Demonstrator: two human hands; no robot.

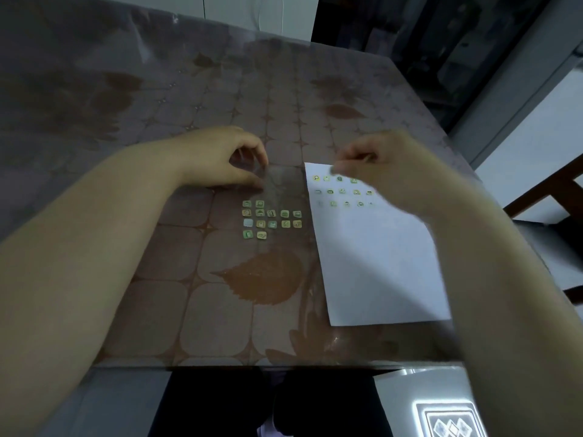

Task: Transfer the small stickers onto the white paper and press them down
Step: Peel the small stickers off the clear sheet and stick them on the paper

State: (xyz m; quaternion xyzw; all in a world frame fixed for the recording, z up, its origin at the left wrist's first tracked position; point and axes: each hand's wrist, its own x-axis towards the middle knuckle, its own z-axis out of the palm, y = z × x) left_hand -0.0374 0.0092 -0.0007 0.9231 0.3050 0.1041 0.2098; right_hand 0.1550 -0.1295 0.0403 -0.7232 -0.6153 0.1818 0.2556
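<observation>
Brown patterned covering with rounded squares and leaf prints lay over the table (220,310), under a glossy clear layer that caught the light near the front edge. Beyond the table's right side stood a dark wooden chair (555,197), and pale floor showed below the near edge.

On the right half of the table rested the white paper (378,263), tilted slightly, its near corner close to the front edge. Across its far end sat 3 rows of small stickers already placed (342,191), about 4 or 5 to a row, though the third row looked faint and the blur made an exact count impossible.

Left of the paper lay a clear backing sheet (284,190), hard to make out against the tablecloth. Its remaining stickers (271,219), roughly 13 green and tan squares in 4 short rows, sat near its middle.

The left hand (217,159) rested at the far left corner of that sheet, thumb and fingers curled and pinching its transparent edge. The right hand (388,165) hovered over the far end of the paper, blurred, its fingertips drawn together just above the top sticker row; whether they held a sticker could not be told.
</observation>
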